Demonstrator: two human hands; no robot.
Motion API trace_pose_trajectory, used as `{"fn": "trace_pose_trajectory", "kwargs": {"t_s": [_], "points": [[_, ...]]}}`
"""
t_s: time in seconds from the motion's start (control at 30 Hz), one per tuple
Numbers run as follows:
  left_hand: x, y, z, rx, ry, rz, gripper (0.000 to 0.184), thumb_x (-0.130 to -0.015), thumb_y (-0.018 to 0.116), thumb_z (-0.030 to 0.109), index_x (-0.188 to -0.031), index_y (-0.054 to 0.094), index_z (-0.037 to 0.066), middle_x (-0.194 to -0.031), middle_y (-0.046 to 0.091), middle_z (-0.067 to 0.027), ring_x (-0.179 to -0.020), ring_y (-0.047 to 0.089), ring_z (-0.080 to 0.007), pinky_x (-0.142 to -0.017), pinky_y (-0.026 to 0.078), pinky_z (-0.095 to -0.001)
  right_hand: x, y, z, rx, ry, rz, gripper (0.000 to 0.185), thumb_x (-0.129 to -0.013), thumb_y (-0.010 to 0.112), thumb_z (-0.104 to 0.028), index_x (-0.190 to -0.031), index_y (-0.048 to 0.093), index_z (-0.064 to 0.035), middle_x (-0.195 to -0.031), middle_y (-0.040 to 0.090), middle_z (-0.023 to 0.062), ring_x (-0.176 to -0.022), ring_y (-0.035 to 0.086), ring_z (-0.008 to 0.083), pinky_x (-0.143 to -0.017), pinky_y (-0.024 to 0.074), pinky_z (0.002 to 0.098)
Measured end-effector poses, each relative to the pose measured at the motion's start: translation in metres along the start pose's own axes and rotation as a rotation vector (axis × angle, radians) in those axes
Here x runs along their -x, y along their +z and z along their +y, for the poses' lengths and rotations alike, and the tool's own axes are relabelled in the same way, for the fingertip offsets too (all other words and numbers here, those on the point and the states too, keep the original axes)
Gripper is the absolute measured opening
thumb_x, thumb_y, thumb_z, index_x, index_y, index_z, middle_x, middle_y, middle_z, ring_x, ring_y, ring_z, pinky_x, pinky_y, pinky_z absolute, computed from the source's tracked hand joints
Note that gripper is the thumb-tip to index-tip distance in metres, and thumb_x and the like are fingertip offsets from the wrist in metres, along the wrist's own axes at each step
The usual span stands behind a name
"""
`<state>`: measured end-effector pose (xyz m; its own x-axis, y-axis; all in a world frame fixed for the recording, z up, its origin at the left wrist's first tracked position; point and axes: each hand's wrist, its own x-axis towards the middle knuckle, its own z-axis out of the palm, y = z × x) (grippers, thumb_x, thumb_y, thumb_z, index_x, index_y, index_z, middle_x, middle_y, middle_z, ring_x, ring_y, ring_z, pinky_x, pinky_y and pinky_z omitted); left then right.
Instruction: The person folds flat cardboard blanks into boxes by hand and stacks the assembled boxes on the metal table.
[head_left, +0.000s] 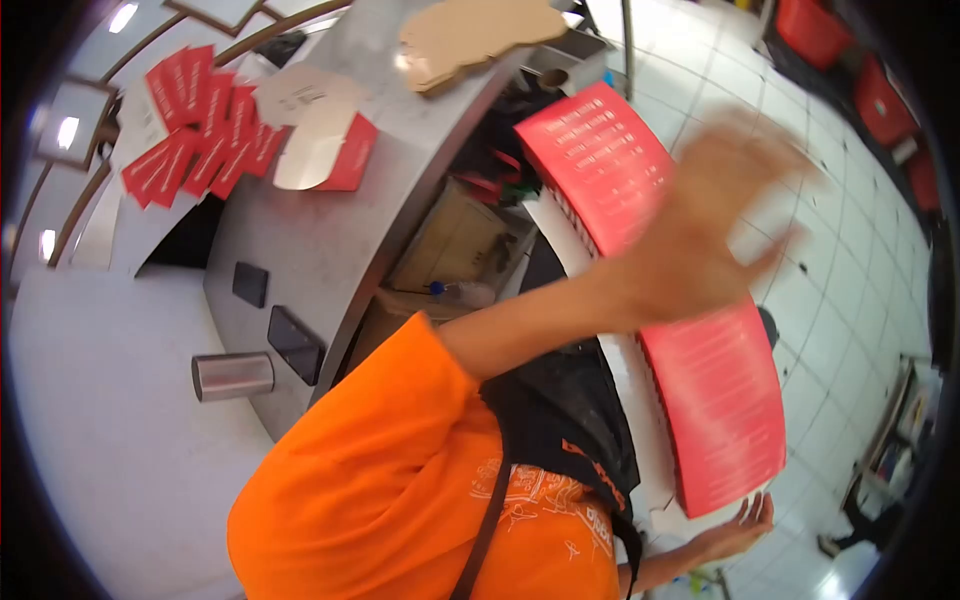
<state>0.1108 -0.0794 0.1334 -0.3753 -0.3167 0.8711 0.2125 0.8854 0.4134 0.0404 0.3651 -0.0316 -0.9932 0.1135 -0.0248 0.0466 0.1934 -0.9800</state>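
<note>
The red stack [715, 400] at three o'clock looks gathered, red pieces [207, 135] at ten lie loose, left hand [712, 210] released, grip unclear for right hand [738, 534].

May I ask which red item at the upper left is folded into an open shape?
The carton right of the fanned red pieces: it has raised sides and shows its pale inside, while those look flat.

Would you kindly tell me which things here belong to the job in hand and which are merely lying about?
Likely the job:
stacked red card pieces, beside the left hand and right hand
open red-and-white carton, perhaps

Apparently lying about:
metal cup
dark phone-like slab
plastic bottle
</note>
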Motion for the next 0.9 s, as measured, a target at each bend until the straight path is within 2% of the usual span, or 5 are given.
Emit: {"fn": "trace_pose_trajectory", "kwargs": {"t_s": [0.23,0.37,0.7,0.8,0.9], "points": [[0.084,-0.301,-0.068,-1.479,-0.619,-0.137,0.090,-0.084,0.085,0.040,-0.156,0.043,0.005,-0.159,0.044,-0.0231,-0.151,0.037,-0.0442,-0.123,0.027,-0.0627,-0.048,0.037,-0.034,0.155,-0.142,-0.045,0.052,-0.115,0.043,-0.041,-0.132,0.063,0.0036,-0.133,0.065,0.0147,-0.123,0.061,0.0272,-0.105,0.0490,0.0410],[0.099,-0.372,-0.061,-1.598,-0.960,-0.525,0.032,-0.096,0.073,0.025,-0.125,0.068,0.013,-0.134,0.067,-0.0127,-0.138,0.055,-0.0310,-0.116,0.027,-0.0757,-0.060,0.049,-0.044,0.245,-0.240,-0.153,0.041,-0.114,0.049,-0.032,-0.129,0.065,0.0024,-0.128,0.067,0.0135,-0.120,0.061,0.0258,-0.105,0.0487,0.0391],[0.002,-0.012,0.022,-0.294,0.125,-0.712,0.020,-0.089,0.061,0.013,-0.105,0.072,0.011,-0.091,0.067,-0.0093,-0.084,0.065,-0.0301,-0.076,0.049,-0.0456,-0.002,0.112,-0.142,0.408,-1.083,-0.391,0.029,-0.099,0.070,-0.018,-0.119,0.065,0.0019,-0.134,0.061,0.0219,-0.125,0.061,0.0431,-0.108,0.0487,0.0476],[0.036,0.071,0.097,0.022,0.424,-1.008,0.023,-0.090,0.063,0.018,-0.108,0.073,0.007,-0.101,0.070,-0.0107,-0.101,0.066,-0.0301,-0.089,0.048,-0.0484,0.021,0.104,-0.183,0.334,-1.050,-0.317,0.035,-0.101,0.069,-0.028,-0.121,0.066,0.0007,-0.129,0.066,0.0220,-0.121,0.065,0.0381,-0.102,0.0531,0.0475],[0.103,0.127,0.146,0.098,0.990,-0.999,0.031,-0.089,0.064,0.021,-0.117,0.070,0.008,-0.114,0.068,-0.0120,-0.118,0.061,-0.0302,-0.104,0.046,-0.0488,0.006,0.058,-0.192,0.288,-0.289,-0.398,0.048,-0.101,0.070,-0.040,-0.125,0.064,0.0013,-0.118,0.071,0.0210,-0.110,0.071,0.0322,-0.094,0.0573,0.0450]]}}
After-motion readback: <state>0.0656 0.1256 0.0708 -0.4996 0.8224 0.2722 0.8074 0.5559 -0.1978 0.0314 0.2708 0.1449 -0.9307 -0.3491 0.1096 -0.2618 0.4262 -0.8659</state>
